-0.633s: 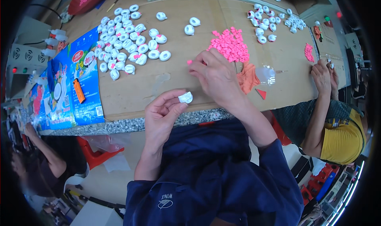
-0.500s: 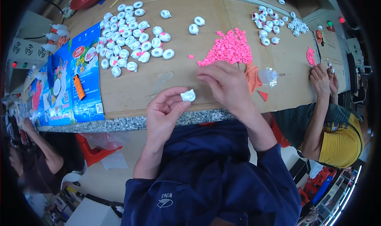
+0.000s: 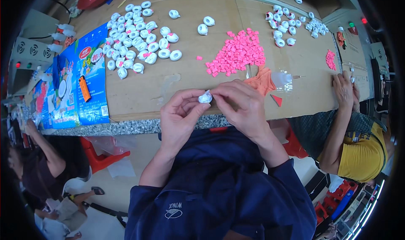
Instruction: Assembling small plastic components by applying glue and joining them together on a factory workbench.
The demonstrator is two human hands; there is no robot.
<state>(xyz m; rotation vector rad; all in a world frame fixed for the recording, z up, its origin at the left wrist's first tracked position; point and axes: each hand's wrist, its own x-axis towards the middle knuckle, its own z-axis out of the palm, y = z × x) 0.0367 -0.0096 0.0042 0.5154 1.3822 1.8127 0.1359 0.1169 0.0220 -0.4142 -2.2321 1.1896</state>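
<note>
Thumb and fingers of my left hand (image 3: 180, 115) pinch a small white cat-head-shaped plastic piece (image 3: 205, 98) just above the table's near edge. From the right, my right hand (image 3: 241, 105) meets it, thumb and forefinger pressed together at the piece's upper right side; whatever they hold is hidden. Beyond my hands lies a heap of tiny pink bow-shaped pieces (image 3: 238, 52). A single pink piece (image 3: 199, 58) lies apart to its left. Farther left is a large group of similar white pieces (image 3: 137, 42), several of them with pink bows.
An orange cloth (image 3: 262, 80), a clear bottle with a needle tip (image 3: 282, 80) and a red triangular scrap (image 3: 276, 100) lie to the right. An orange lighter (image 3: 84, 89) rests on blue printed cardboard (image 3: 96, 107). Co-workers sit at both sides, one in a yellow sleeve (image 3: 358, 158).
My right hand has come down and toward me from beside the pink heap to the white piece. My left hand has shifted slightly right and turned the piece.
</note>
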